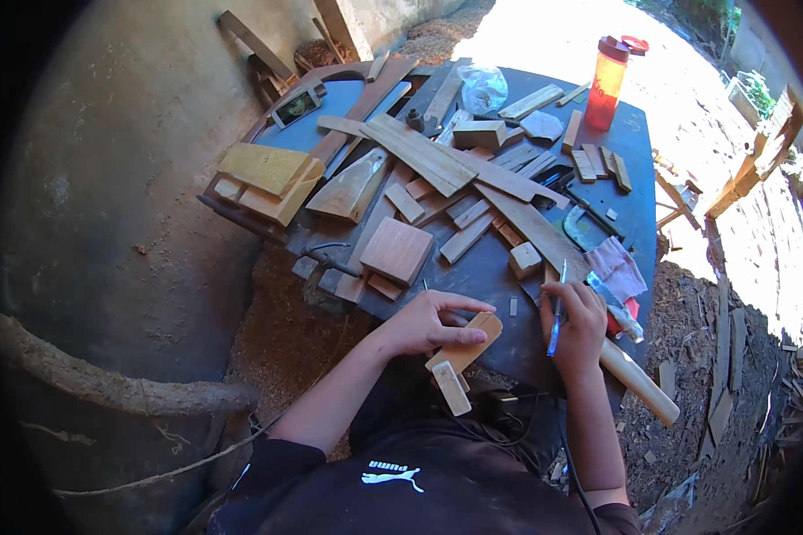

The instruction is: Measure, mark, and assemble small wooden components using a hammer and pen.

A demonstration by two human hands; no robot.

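Note:
My left hand [442, 325] is closed on a flat, light-brown wooden piece [469, 346] near the table's front edge, thumb on top. A small pale wooden block [451, 388] sits at the lower end of that piece; I cannot tell whether the two are joined. To the right, my right hand [578, 325] grips a slim blue pen-like tool [555, 332], held upright with its thin end pointing away from me. Below the right hand, a rounded pale wooden handle [638, 382] sticks out past the table edge. A small pale chip [513, 307] lies between my hands.
Wood strips and offcuts cover the dark blue table [629, 147]. A pinkish square block [397, 251] and a clamp [330, 258] are at the near left. A red-orange bottle [607, 85] stands at the far right. Cloth [616, 266] lies beside my right hand. A wall [125, 178] rises at left.

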